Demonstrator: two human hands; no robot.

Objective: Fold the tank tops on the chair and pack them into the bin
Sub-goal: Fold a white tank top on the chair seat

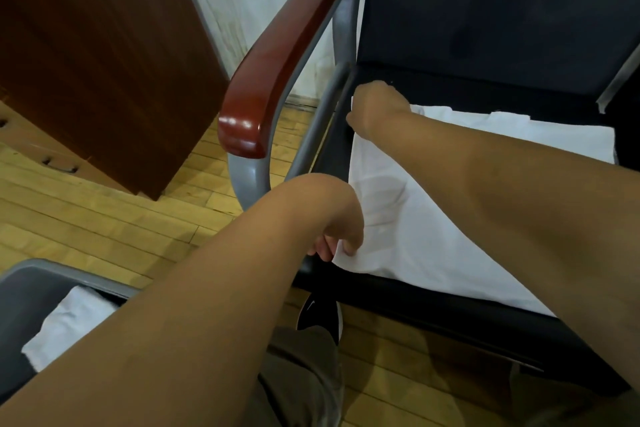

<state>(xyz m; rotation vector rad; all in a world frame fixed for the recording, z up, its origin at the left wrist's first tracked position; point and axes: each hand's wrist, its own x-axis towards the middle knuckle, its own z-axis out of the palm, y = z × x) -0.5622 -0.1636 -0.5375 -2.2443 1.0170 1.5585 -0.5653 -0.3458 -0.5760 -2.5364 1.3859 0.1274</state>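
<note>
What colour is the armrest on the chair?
Glossy reddish-brown armrest on a grey metal frame, seen clearly in the head view.

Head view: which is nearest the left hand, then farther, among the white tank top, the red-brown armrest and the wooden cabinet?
1. White tank top: on the seat, corner gripped by the left hand.
2. Red-brown armrest: beyond it, leftward.
3. Wooden cabinet: far left.

Could not see fingers of the right hand (pixel 375 107). Lost the flat white fabric tank top (pixel 415 229), right of the pinch of the left hand (pixel 341 236), beneath the forearm.
</note>
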